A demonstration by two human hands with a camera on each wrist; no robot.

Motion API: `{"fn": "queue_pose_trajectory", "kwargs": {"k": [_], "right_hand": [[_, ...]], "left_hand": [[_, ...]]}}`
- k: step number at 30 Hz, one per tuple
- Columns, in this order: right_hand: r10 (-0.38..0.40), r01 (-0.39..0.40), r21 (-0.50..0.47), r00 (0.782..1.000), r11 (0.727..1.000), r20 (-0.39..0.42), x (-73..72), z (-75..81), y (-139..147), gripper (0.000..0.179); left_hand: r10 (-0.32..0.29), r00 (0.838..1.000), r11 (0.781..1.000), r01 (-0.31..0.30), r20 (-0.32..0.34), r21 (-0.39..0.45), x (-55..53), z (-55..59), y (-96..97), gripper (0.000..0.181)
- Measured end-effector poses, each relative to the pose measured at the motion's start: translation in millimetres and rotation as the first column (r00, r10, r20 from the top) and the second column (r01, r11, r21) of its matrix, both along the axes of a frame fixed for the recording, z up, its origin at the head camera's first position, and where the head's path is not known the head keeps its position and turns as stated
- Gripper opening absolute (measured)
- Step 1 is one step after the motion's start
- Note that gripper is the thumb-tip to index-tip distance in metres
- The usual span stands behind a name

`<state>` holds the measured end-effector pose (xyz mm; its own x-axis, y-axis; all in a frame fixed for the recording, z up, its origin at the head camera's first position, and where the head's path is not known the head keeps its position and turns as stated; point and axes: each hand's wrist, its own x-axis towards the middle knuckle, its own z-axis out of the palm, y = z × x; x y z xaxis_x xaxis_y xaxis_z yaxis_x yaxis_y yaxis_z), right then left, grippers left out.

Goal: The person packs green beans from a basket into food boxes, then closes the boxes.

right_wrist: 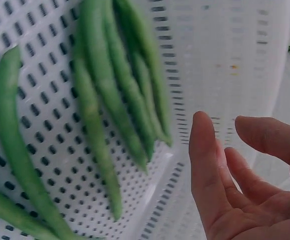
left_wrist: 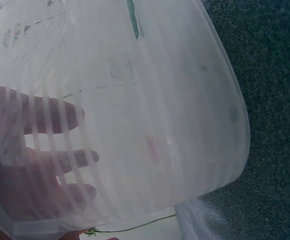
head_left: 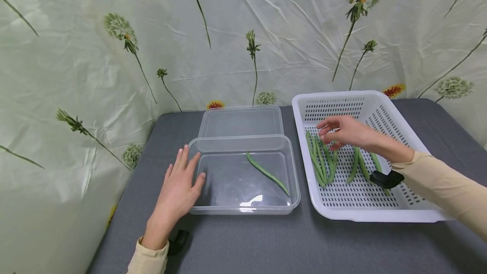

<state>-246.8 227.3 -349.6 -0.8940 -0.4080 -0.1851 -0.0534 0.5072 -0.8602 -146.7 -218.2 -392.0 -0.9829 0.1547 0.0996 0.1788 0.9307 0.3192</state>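
Note:
One green bean [head_left: 268, 173] lies slantwise inside the clear plastic container [head_left: 243, 211]. My left hand [head_left: 179, 185] rests on the container's left rim, fingers spread and straight. In the left wrist view, the fingers [left_wrist: 60, 116] show through the clear wall. Over the white perforated basket [head_left: 376, 215] hovers my right hand [head_left: 350, 132], its fingers loosely bent with a gap between thumb and fingertips. Nothing is between them in the right wrist view. Beneath and beside that hand, several green beans [right_wrist: 107, 85] lie in a bunch, with a few more [head_left: 359, 164] nearer the basket's middle.
A clear flat lid [head_left: 241, 121] lies behind the container. Container and basket stand side by side on a dark grey cloth [head_left: 243, 244]. A flower-printed curtain [head_left: 228, 67] hangs behind and along the left. Black wrist cameras [head_left: 387, 179] sit on both wrists.

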Motion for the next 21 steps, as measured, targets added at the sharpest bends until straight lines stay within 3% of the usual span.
{"fn": "queue_pose_trajectory", "kwargs": {"k": [12, 21], "right_hand": [[0.056, -0.065, 0.103, 0.995, 0.993, 0.086, -9.0, -21.0, 7.8, 0.049], [0.019, -0.031, 0.149, 0.996, 0.988, 0.087, -12.4, -35.9, 8.8, 0.051]], "left_hand": [[0.009, 1.0, 1.0, -0.009, -0.004, 0.005, -0.9, -1.7, 0.7, 0.059], [0.001, 1.0, 1.0, -0.001, -0.022, 0.011, -0.8, -1.6, -0.3, 0.058]]}}
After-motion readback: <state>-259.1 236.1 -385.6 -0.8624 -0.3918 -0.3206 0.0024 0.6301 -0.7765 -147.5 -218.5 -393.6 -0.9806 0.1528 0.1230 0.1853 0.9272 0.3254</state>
